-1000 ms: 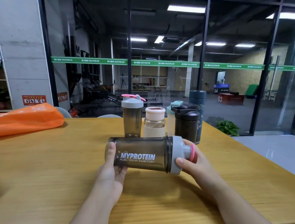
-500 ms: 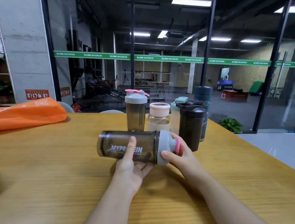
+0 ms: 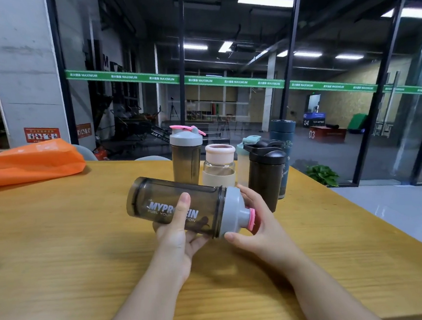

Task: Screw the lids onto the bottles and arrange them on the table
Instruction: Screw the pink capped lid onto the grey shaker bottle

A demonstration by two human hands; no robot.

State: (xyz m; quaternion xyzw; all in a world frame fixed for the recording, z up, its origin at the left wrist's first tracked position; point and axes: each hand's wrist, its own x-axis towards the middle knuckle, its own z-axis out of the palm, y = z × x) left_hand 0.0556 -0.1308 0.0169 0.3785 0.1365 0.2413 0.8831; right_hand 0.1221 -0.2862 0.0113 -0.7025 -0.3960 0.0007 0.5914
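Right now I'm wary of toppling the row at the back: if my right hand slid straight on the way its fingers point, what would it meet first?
Probably the black shaker, just beyond the right hand, which grips the grey lid. Depth is unclear.

The left thumb (image 3: 183, 207) hides the middle letters of the shaker's (image 3: 173, 205) logo.

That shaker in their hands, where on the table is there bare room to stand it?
Bare wood lies left of the shaker, between the orange bag and the near table edge. The far right is crowded: a grey-lidded shaker, glass jar and black shaker cluster together.
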